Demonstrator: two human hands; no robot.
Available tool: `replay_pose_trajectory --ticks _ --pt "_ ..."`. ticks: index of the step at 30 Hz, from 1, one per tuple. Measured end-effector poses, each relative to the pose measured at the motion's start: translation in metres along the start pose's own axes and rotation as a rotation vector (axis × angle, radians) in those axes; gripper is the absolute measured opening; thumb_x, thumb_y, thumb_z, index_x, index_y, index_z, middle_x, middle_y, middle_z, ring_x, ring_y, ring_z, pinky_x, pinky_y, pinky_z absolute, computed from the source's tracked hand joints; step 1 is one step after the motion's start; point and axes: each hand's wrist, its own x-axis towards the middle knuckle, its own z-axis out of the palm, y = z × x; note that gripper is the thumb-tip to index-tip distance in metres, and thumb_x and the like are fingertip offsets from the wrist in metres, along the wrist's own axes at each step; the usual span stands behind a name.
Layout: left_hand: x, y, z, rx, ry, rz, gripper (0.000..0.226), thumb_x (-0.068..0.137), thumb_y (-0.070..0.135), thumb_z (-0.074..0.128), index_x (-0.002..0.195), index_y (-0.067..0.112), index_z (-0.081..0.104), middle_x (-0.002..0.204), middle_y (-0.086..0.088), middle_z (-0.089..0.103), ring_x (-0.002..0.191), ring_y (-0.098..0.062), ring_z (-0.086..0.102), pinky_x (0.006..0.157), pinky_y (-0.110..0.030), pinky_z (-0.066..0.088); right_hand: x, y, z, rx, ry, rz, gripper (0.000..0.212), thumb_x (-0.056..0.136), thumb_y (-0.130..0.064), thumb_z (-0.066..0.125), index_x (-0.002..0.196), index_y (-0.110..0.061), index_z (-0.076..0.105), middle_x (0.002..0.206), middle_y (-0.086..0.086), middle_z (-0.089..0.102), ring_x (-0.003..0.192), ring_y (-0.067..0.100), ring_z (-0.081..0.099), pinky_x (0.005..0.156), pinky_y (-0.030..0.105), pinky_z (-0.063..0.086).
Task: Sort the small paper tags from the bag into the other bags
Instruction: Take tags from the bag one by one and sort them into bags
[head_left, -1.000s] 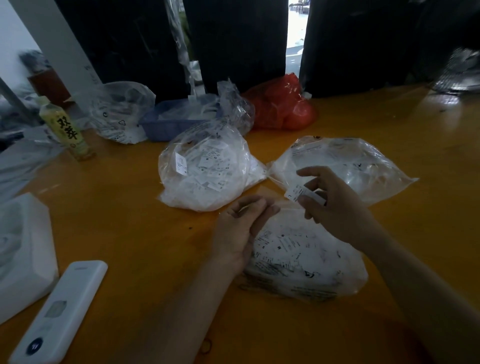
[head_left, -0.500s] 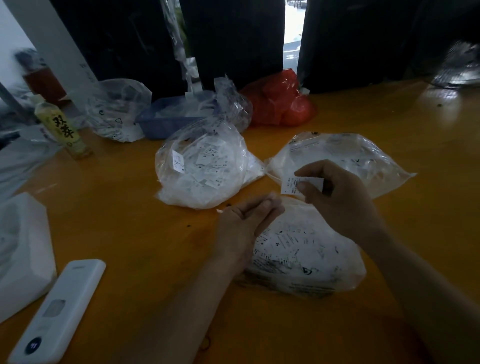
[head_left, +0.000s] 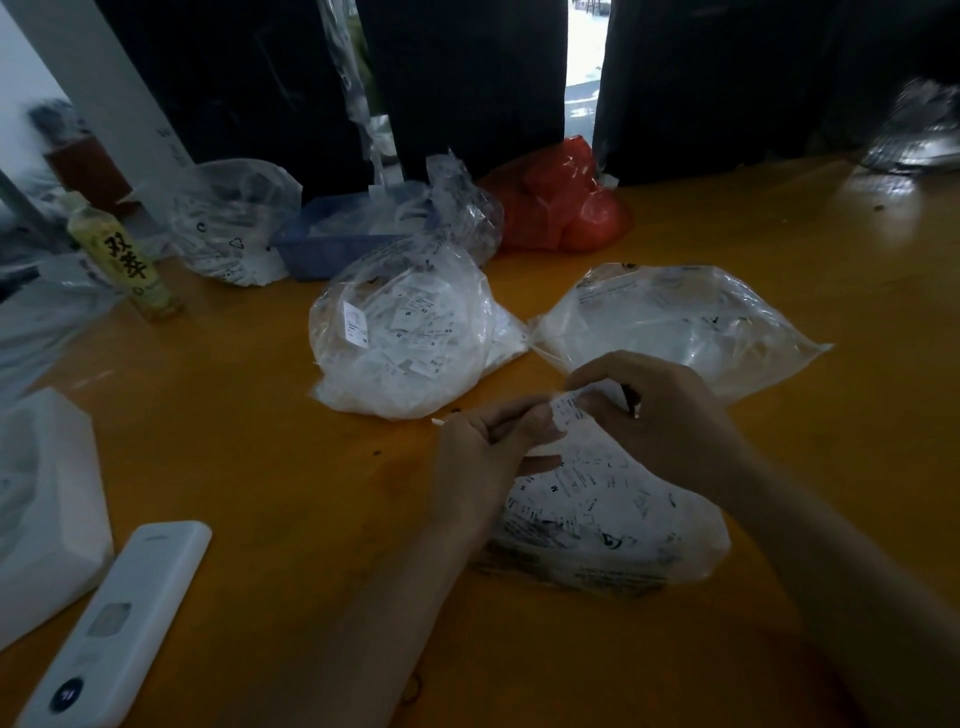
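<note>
A clear plastic bag (head_left: 597, 514) full of small printed paper tags lies on the orange table in front of me. My right hand (head_left: 660, 415) pinches a small white paper tag (head_left: 566, 413) just above the bag's far end. My left hand (head_left: 493, 447) meets it there, its fingertips touching the same tag. Behind sit two more clear bags: a bulging one (head_left: 405, 332) filled with tags at centre, and a flatter one (head_left: 685, 322) to the right.
A white remote-like device (head_left: 114, 623) and a white box (head_left: 41, 509) lie at the near left. A bottle (head_left: 124, 265), another clear bag (head_left: 234, 228), a blue tray (head_left: 332, 239) and a red bag (head_left: 561, 202) line the back.
My right hand has moved down and left with the tag. My left hand has risen slightly so that its fingertips now meet the tag.
</note>
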Motion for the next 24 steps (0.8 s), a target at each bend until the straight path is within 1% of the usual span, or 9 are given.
replay_pose_trajectory --ticks 3,5,6,8,9,11,15,20,24 --pt "-0.0019 0.0015 -0.0004 0.051 -0.008 0.019 0.015 0.095 0.027 0.076 0.107 0.034 0.082 0.105 -0.003 0.081 0.099 -0.021 0.078 0.068 -0.031 0.064 -0.0014 -0.0044 0.0008 0.037 -0.061 0.020 0.037 0.095 -0.035 0.061 0.131 -0.042 0.060 0.108 -0.015 0.068 0.088 0.002 0.067 0.076 0.025 0.060" --pt "-0.0019 0.0025 0.0008 0.027 0.004 0.004 0.015 0.094 0.029 0.077 0.108 0.031 0.081 0.106 -0.003 0.081 0.098 -0.023 0.078 0.065 -0.029 0.063 -0.0007 -0.0053 0.0009 0.097 -0.049 0.118 0.048 0.093 -0.039 0.062 0.138 -0.049 0.048 0.103 -0.016 0.066 0.081 0.003 0.068 0.070 0.022 0.059" --pt "-0.0014 0.0024 0.0013 -0.004 0.021 -0.015 0.016 0.092 0.030 0.078 0.108 0.029 0.080 0.105 -0.004 0.081 0.097 -0.024 0.079 0.063 -0.028 0.063 0.0000 -0.0046 0.0007 0.148 -0.016 0.183 0.047 0.093 -0.036 0.065 0.136 -0.047 0.048 0.102 -0.016 0.066 0.081 0.001 0.069 0.069 0.021 0.059" --pt "0.0004 0.0015 0.0020 -0.061 0.058 -0.046 0.021 0.088 0.031 0.081 0.109 0.026 0.079 0.105 -0.006 0.081 0.096 -0.026 0.079 0.061 -0.026 0.061 0.0014 -0.0016 0.0006 0.253 0.068 0.288 0.029 0.092 -0.029 0.071 0.116 -0.038 0.058 0.093 -0.014 0.070 0.079 0.000 0.070 0.068 0.020 0.057" --pt "0.0012 0.0011 0.0021 -0.078 0.070 -0.053 0.022 0.087 0.032 0.081 0.109 0.026 0.078 0.105 -0.006 0.081 0.096 -0.026 0.079 0.060 -0.025 0.061 0.0014 -0.0010 0.0009 0.276 0.093 0.311 0.019 0.092 -0.027 0.072 0.107 -0.035 0.062 0.087 -0.014 0.072 0.076 -0.001 0.070 0.067 0.017 0.056" --pt "0.0027 -0.0004 0.0020 -0.101 0.074 -0.062 0.024 0.085 0.032 0.082 0.109 0.027 0.080 0.106 -0.006 0.081 0.095 -0.027 0.079 0.060 -0.024 0.060 -0.0001 -0.0024 0.0028 0.290 0.079 0.304 0.013 0.092 -0.025 0.073 0.098 -0.035 0.066 0.084 -0.019 0.072 0.074 -0.001 0.070 0.066 0.014 0.055" --pt "0.0034 -0.0005 0.0008 -0.129 0.053 -0.084 0.031 0.085 0.031 0.080 0.115 0.021 0.079 0.108 -0.005 0.080 0.095 -0.027 0.079 0.061 -0.024 0.060 -0.0016 -0.0074 0.0067 0.239 0.023 0.245 0.014 0.093 -0.027 0.072 0.099 -0.040 0.068 0.085 -0.023 0.071 0.074 0.001 0.070 0.069 0.022 0.060" --pt "0.0050 0.0030 0.0011 -0.129 0.097 -0.134 0.024 0.077 0.033 0.082 0.101 0.028 0.084 0.098 -0.003 0.081 0.077 -0.010 0.075 0.061 -0.022 0.059 -0.0004 -0.0043 0.0034 0.342 0.050 0.279 0.017 0.094 -0.023 0.071 0.095 -0.040 0.069 0.083 -0.018 0.073 0.074 0.002 0.071 0.068 0.014 0.055" --pt "0.0046 0.0044 0.0023 -0.199 0.096 -0.171 0.027 0.076 0.033 0.082 0.102 0.028 0.084 0.108 -0.005 0.080 0.095 -0.020 0.078 0.061 -0.022 0.059 -0.0018 -0.0067 0.0074 0.309 -0.044 0.289 0.008 0.095 -0.034 0.069 0.096 -0.041 0.069 0.083 -0.017 0.073 0.074 0.004 0.071 0.069 0.029 0.062"
